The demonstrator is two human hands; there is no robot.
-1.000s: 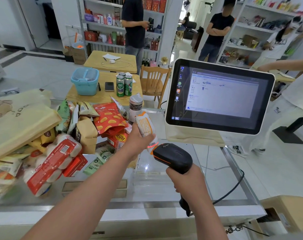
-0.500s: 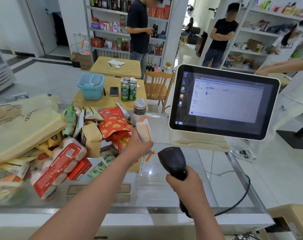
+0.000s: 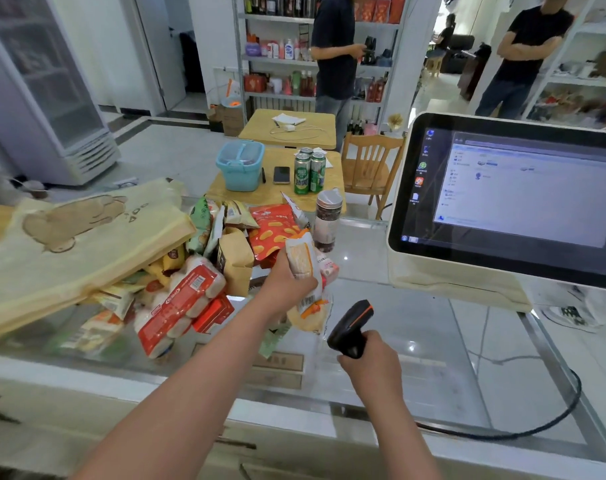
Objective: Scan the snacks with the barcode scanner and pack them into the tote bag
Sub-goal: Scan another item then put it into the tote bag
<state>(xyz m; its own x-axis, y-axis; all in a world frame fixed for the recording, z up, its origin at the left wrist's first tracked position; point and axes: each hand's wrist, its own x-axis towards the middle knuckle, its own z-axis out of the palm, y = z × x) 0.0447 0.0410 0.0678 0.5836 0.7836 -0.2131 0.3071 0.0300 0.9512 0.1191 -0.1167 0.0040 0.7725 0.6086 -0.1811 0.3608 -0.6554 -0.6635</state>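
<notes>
My left hand (image 3: 287,284) grips a pale orange-and-white snack packet (image 3: 303,263) upright above the glass counter (image 3: 415,327), its barcode showing near the bottom. My right hand (image 3: 370,363) holds the black barcode scanner (image 3: 351,327) by the handle, its head pointing up-left toward the packet from a short way off. A pile of snacks (image 3: 190,296) lies left of my left arm: a red-and-white pack, a brown paper bag, a red chip bag. The cream tote bag (image 3: 69,247) with a brown animal print lies flat over the pile's left side.
A cream register screen (image 3: 509,202) stands at the right on the counter. A dark-lidded jar (image 3: 327,220) sits behind the packet. The scanner's black cable (image 3: 537,427) loops over the counter's right side. Beyond are wooden tables, a chair, cans, shelves and people standing.
The scanner has dropped lower and away from the packet, its head now tilted up. My left hand has kept the packet while the view shifted left and down.
</notes>
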